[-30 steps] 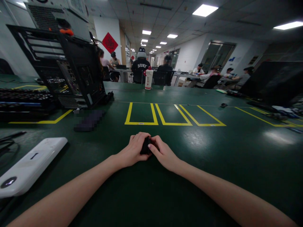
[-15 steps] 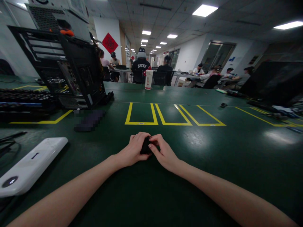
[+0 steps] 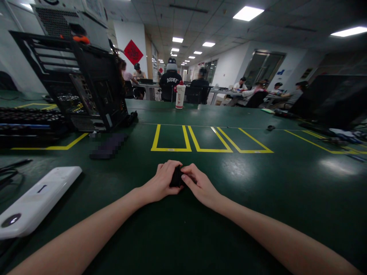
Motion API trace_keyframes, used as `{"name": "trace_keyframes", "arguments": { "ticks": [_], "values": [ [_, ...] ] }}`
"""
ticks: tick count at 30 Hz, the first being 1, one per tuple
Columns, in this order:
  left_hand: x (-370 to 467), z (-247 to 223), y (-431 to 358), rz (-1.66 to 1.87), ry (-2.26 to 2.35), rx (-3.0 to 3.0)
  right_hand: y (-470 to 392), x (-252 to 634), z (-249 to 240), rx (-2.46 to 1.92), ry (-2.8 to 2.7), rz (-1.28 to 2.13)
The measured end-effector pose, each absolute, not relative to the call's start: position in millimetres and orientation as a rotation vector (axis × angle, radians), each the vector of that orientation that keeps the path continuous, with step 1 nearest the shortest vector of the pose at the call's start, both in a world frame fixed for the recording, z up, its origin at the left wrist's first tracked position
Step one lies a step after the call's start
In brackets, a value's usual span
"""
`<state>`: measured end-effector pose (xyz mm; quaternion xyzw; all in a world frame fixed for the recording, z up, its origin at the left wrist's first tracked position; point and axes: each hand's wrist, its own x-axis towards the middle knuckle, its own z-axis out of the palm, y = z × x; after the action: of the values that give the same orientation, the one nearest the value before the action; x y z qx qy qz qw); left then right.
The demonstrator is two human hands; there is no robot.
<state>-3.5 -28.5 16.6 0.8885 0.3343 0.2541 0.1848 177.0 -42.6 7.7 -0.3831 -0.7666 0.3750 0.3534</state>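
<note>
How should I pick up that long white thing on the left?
Probably from above: grip the long white thing across its middle, by its two long edges. It lies flat on the green table and is narrower that way, so both edges should be easy to reach.

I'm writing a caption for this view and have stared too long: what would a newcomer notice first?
Probably the two bare hands at the center: the left hand grips a small black object, with the right hand at its right side. Just beyond, bright yellow tape outlines stand out on the green table. A bulky black computer case looms at far left.
</note>
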Motion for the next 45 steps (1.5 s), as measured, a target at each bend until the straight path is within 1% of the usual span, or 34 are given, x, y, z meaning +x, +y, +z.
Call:
{"name": "trace_keyframes", "arguments": {
  "ticks": [5,10,14,19,23,26,32,35,39,42,45],
  "values": [
    [-2.4,15.5,-27.9,0.735,0.957,2.515,-34.9,174.0,0.0,-1.016,-1.83,1.119],
    [-2.4,14.9,-27.3,0.722,0.948,2.502,-35.2,178.2,3.0,-1.015,-1.914,1.167],
    [-3.2,15.3,-27.8,0.717,0.95,2.501,-40.1,179.6,7.4,-0.92,-1.949,1.155],
    [-3.3,17.3,-28.8,0.714,0.948,2.519,-37.4,176.1,4.7,-0.974,-1.891,1.07],
    [-2.3,14.2,-27.3,0.718,0.94,2.5,-33.4,175.0,2.2,-1.02,-1.799,1.162],
    [-1.6,10.7,-25.8,0.748,0.978,2.465,-35.4,176.5,4.7,-1.056,-1.829,1.2],
    [-3.3,14.2,-27.5,0.72,0.942,2.499,-41.9,176.8,8.2,-0.932,-1.881,1.195],
    [-3.2,14.8,-27.3,0.728,0.955,2.518,-38.5,174.8,4.3,-0.944,-1.82,1.164],
    [-2.8,12.4,-26.3,0.727,0.949,2.511,-33.8,174.4,2.2,-0.987,-1.752,1.258],
    [-3.4,11.9,-26.6,0.732,0.954,2.496,-35.3,176.1,4.4,-1.032,-1.801,1.254],
    [-4.3,14.4,-27.9,0.72,0.955,2.49,-38.5,177.4,6.4,-0.99,-1.849,1.248]
  ]
}}
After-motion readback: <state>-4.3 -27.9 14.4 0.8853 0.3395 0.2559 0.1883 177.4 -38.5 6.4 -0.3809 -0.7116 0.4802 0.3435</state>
